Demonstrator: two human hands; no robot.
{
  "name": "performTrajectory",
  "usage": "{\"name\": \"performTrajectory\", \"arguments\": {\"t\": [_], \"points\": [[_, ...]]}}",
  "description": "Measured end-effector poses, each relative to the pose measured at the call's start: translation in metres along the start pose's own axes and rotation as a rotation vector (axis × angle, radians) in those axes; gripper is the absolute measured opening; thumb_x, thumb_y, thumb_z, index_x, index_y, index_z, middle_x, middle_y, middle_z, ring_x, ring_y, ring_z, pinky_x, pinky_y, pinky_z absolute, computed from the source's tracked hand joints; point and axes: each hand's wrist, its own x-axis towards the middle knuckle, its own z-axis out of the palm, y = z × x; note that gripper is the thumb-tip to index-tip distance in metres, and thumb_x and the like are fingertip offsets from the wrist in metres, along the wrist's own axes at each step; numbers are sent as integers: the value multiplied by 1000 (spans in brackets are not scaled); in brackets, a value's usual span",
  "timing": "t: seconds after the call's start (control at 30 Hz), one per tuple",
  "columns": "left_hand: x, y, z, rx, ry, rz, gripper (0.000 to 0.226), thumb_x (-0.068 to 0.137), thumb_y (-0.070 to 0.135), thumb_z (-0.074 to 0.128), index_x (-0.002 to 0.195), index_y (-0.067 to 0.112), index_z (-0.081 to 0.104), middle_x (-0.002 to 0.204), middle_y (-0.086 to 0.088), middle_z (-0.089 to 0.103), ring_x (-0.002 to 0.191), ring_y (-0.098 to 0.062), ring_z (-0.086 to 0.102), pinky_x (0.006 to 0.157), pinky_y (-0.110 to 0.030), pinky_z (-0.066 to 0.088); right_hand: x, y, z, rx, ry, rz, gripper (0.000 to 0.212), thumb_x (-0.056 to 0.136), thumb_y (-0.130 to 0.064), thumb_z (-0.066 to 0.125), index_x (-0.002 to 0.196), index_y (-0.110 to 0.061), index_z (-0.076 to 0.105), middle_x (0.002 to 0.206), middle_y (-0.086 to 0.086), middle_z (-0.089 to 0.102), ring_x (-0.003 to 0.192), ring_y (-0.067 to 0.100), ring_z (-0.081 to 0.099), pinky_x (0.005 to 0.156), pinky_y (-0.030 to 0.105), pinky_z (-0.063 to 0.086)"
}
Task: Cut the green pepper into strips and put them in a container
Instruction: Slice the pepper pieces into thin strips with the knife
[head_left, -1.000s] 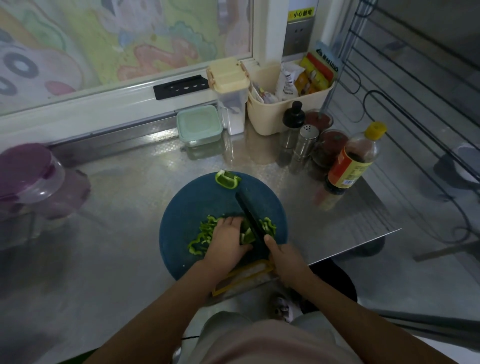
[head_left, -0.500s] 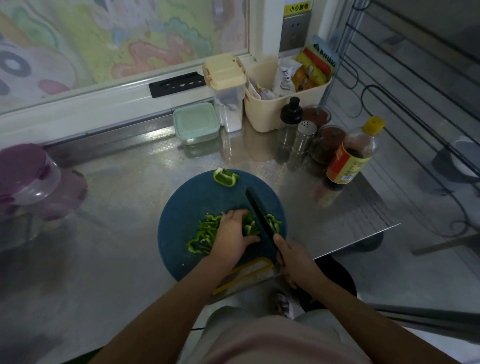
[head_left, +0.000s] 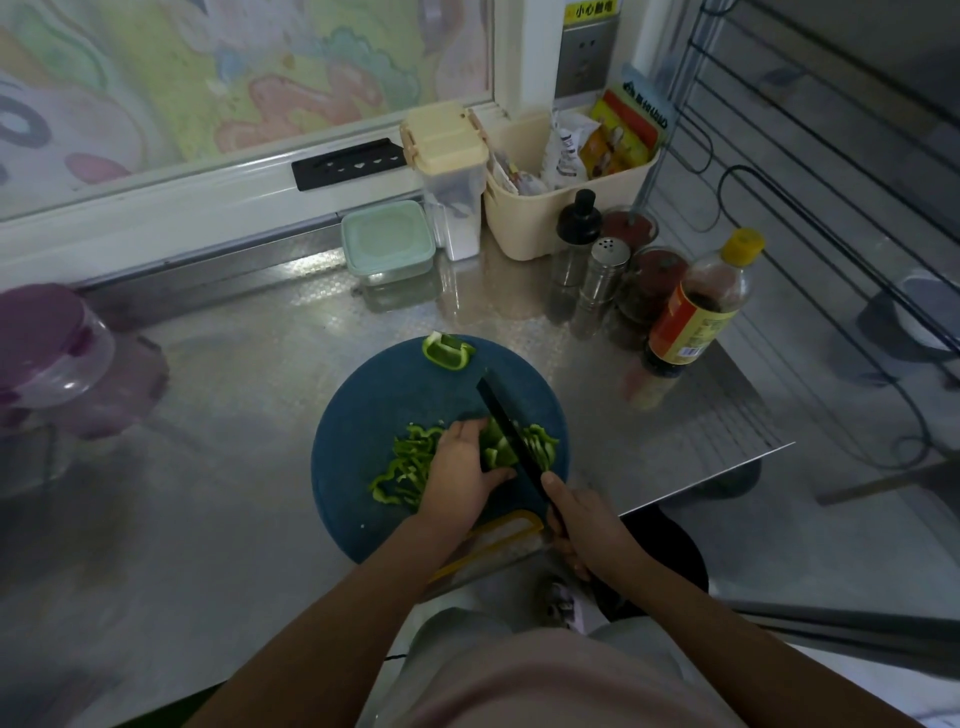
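Green pepper was mid-cut on the round blue cutting board, which sat at the near edge of the steel counter. The left hand lay over the pepper piece being worked, fingers curled down onto it and thumb tucked against its near side, pinning it to the board. The right hand was closed round the handle of the black knife, forefinger stretched toward the blade. The blade's edge stood in the pepper just beside the left fingertips, tip pointing away. To the left of the holding hand lay a pile of cut strips, and a smaller heap lay on the right of the blade. An uncut chunk waited at the board's far rim. The step in hand looked to be the slicing itself, perhaps past halfway, with nothing yet moved to a container. A mint-lidded box stood shut by the window ledge, though whether it was the one meant could not be told. The next stroke would call for the left fingertips to creep back from the blade, then for the far chunk to be brought under the knife.
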Motion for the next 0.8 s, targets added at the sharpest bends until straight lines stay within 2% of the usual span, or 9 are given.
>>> {"name": "performTrajectory", "arguments": {"t": [0.2, 0.43, 0.8], "points": [[0, -2, 1, 17, 0, 0, 68, 71, 24, 79, 131, 11, 48, 123, -9, 50, 118, -23, 46, 100, -28, 35, -2, 1, 1, 16, -19, 3, 61, 97, -47, 37, 45, -15, 36, 34, -6, 33, 31, 8, 33, 35, 17, 28], [-2, -3, 4, 40, 8, 15, 68, 73, 22, 77, 133, 12, 46, 125, -8, 50, 119, -23, 44, 101, -28, 32, 0, 3, 7, -59, 14, -42, 60, 97, -47, 35, 44, -18, 35, 40, -6, 36, 39, 8, 37, 52, 24, 33], [-3, -4, 8, -26, 53, -3, 69, 68, 14, 79, 130, 10, 50, 126, -8, 52, 120, -23, 46, 103, -27, 32, 2, 0, 10, -131, 20, -72, 63, 98, -48, 32, 43, -18, 36, 36, -6, 38, 44, 9, 42, 59, 27, 37]]}}
